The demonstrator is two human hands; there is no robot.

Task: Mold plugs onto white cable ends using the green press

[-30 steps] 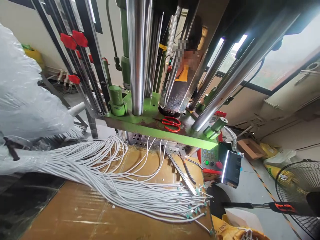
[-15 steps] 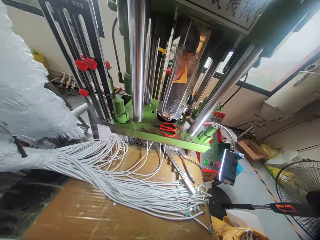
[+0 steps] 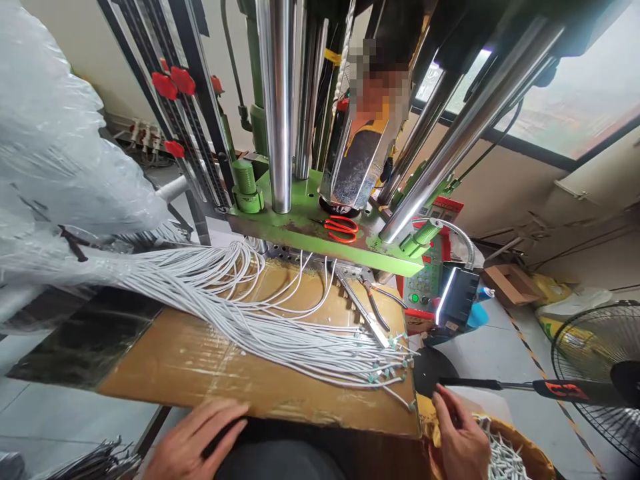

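Observation:
A thick bundle of white cables (image 3: 260,327) with teal-tipped ends (image 3: 387,373) fans across a cardboard-covered worktop (image 3: 210,370). My left hand (image 3: 193,443) rests at the near edge of the cardboard, fingers stretched toward the right, holding nothing I can see. My right hand (image 3: 463,437) hangs over the rim of a yellow-brown bag (image 3: 525,457) of small white parts, fingers curled down; what they hold, if anything, is hidden. Pliers (image 3: 377,310) and a metal strip (image 3: 363,313) lie beside the cable ends.
A green press (image 3: 325,233) with chrome columns (image 3: 273,100) rises behind the worktop, red scissors (image 3: 343,229) on its plate. A control box (image 3: 427,293) and lamp (image 3: 457,300) hang at right. Clear plastic wrap (image 3: 60,167) at left; a fan (image 3: 600,373) at right.
The view has tipped downward, bringing the near edge of the worktop, the bag and both my hands into sight. The cables and tools lie as before.

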